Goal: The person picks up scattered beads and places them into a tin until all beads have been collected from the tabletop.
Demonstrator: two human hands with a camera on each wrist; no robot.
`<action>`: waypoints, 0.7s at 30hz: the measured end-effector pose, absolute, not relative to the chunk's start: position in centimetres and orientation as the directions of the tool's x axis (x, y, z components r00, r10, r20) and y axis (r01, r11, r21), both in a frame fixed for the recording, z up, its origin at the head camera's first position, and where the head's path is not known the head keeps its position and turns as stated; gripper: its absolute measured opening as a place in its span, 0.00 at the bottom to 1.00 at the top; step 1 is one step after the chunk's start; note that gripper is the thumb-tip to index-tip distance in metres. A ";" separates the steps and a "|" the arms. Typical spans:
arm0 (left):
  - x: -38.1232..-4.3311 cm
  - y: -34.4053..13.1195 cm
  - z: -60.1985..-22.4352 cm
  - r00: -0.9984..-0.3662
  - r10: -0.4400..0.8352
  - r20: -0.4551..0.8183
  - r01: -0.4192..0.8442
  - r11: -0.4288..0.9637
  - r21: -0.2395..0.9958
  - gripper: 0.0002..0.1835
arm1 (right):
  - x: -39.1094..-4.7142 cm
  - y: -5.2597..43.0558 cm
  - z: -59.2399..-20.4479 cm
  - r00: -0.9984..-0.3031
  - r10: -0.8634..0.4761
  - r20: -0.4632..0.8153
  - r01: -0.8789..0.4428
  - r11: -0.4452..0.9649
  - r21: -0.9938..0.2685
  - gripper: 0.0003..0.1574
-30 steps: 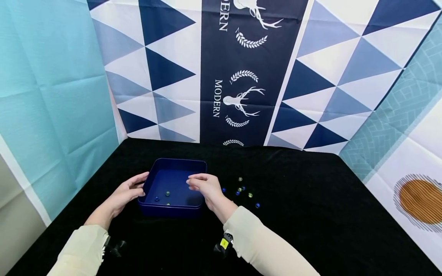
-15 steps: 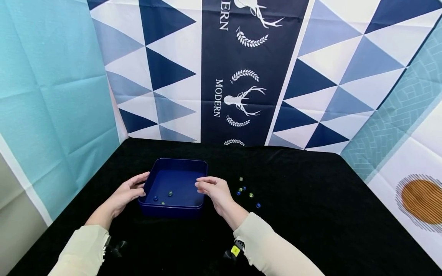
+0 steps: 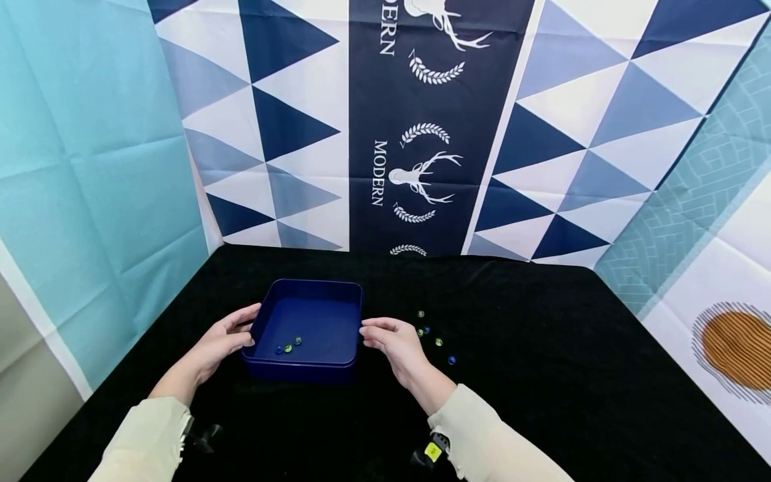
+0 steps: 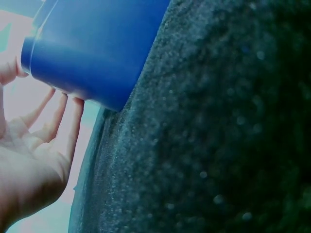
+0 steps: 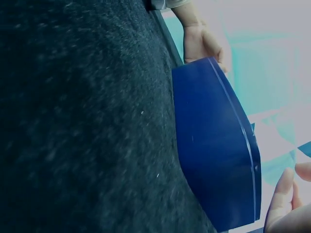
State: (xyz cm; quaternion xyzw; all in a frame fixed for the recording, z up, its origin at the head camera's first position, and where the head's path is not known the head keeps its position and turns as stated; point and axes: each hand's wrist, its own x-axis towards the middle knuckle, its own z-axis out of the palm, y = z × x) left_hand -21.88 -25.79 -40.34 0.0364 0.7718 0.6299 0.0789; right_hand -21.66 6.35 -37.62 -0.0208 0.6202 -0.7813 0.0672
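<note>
A dark blue rectangular box point(image 3: 301, 369) stands on the black cloth, with a green marble point(image 3: 288, 348), a greenish marble point(image 3: 298, 341) and a blue marble point(image 3: 280, 349) on its floor. Fairly straight fingers of my left hand point(image 3: 213, 348) touch the box's left side, its thumb at the rim; the left wrist view shows this hand point(image 4: 36, 155) below the blue wall. Just outside the right wall is my right hand point(image 3: 397, 348), fingers loosely bent, thumb and forefinger near each other. Nothing shows between its fingertips point(image 5: 284, 182) in the right wrist view.
Several blue and green marbles lie loose right of the box, including a blue one point(image 3: 452, 360) and a green one point(image 3: 438, 341). Black cloth point(image 3: 542, 388) covers the table. Patterned fabric point(image 3: 415, 134) hangs behind and at both sides.
My right hand has moved right, from over the box to beside its right wall, now partly covering loose marbles. Marbles in the box have rolled closer together. My left hand has stayed at the box.
</note>
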 end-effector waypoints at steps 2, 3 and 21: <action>-21.8 -25.8 -40.3 -0.985 0.156 -0.073 -0.040 0.203 0.978 0.40 | -21.5 6.8 -37.7 -0.992 -0.119 -0.048 0.074 -0.225 -0.972 0.18; -21.8 -25.8 -40.3 -0.985 0.157 -0.071 -0.038 0.203 0.978 0.40 | -21.4 7.0 -37.7 -0.993 -0.111 -0.048 0.072 -0.225 -0.972 0.18; -21.7 -26.0 -40.3 -0.986 0.158 -0.061 -0.028 0.200 0.979 0.39 | -20.5 10.3 -38.1 -0.997 -0.040 -0.070 0.077 -0.199 -0.977 0.15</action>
